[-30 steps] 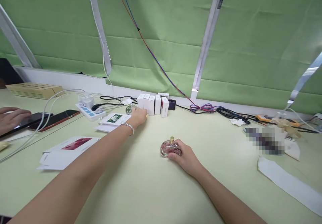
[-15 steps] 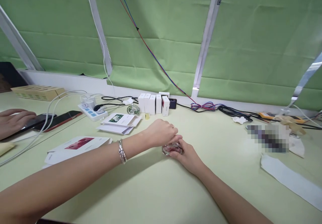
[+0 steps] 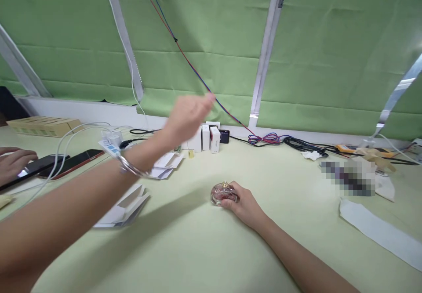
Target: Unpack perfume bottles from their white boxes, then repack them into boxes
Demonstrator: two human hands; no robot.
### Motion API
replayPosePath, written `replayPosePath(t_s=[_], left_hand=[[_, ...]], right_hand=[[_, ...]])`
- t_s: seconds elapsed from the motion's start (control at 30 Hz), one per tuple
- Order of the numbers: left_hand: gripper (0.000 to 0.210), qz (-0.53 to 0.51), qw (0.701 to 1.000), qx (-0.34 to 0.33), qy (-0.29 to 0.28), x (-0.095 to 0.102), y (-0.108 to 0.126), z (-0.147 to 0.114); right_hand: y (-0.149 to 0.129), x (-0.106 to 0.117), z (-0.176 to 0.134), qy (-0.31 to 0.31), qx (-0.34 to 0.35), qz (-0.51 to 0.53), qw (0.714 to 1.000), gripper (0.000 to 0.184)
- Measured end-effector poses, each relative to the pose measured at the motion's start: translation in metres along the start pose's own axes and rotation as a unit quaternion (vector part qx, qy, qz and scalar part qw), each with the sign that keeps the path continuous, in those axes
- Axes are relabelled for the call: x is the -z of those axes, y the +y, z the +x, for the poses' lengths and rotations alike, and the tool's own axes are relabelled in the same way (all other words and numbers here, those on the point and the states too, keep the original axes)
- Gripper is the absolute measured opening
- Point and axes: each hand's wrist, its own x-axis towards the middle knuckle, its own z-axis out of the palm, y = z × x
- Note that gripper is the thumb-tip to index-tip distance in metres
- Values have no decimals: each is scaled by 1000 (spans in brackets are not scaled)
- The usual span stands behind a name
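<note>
My right hand is wrapped around the right side of a clear glass perfume bottle with a pinkish tint. The bottle stands on the table, and the small gold nozzle on its top shows. High above the table, my left hand is apart from the bottle and smeared by motion. Its fingers look curled, but whether anything is in them is hidden. Behind and below that hand stand small white boxes. A little gold piece lies in front of them.
Opened white cartons lie under and beside my left forearm. A power strip, white cables and phones are at the left, near another person's hand. Coiled black cables and a white strip lie at the right.
My left hand has lifted off the top of the perfume bottle and risen up and to the left, uncovering the gold nozzle. My right hand keeps its hold.
</note>
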Motion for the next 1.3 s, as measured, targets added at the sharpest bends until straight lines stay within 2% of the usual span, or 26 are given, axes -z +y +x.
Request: replayPosePath(t_s=[0.07, 0.13, 0.2, 0.27, 0.33, 0.4, 0.47, 0.57, 0.8, 1.03, 1.23, 1.3], left_hand=[[68, 19, 999, 17, 41, 21, -20, 21], [53, 40, 999, 21, -2, 17, -44, 30], [34, 47, 995, 18, -81, -11, -68, 27], [21, 49, 987, 1, -151, -51, -88, 17], [14, 58, 979, -22, -195, -91, -100, 8], [11, 71, 971, -48, -222, -122, -104, 2], [10, 84, 965, -67, -239, -143, -104, 1], [9, 101, 959, -74, -254, -160, -103, 5], [21, 115, 956, -61, -264, -167, -107, 1], [20, 108, 947, -86, -289, -159, -107, -4], [27, 93, 938, -136, -304, -146, -112, -7], [23, 87, 936, -148, -308, -144, -115, -8]], right_hand=[[-1, 0, -1, -2, 1, 7, 1000, 13], [-3, 1, -2, -4, 0, 15, 1000, 13], [-4, 1, -2, -4, -2, 18, 1000, 13], [-5, 1, -2, -6, -2, 21, 1000, 13], [-5, 1, -2, -9, 1, 30, 999, 14], [-6, 2, -2, -10, 3, 36, 999, 14], [-5, 3, -1, -10, 0, 39, 999, 15], [-5, 4, 0, -15, -5, 39, 999, 17], [-2, 5, 1, -1, -1, 21, 1000, 19], [-3, 5, 0, -6, -2, 28, 1000, 18], [-5, 6, -1, -7, 0, 36, 999, 19], [-5, 5, -1, -7, -1, 34, 999, 19]])
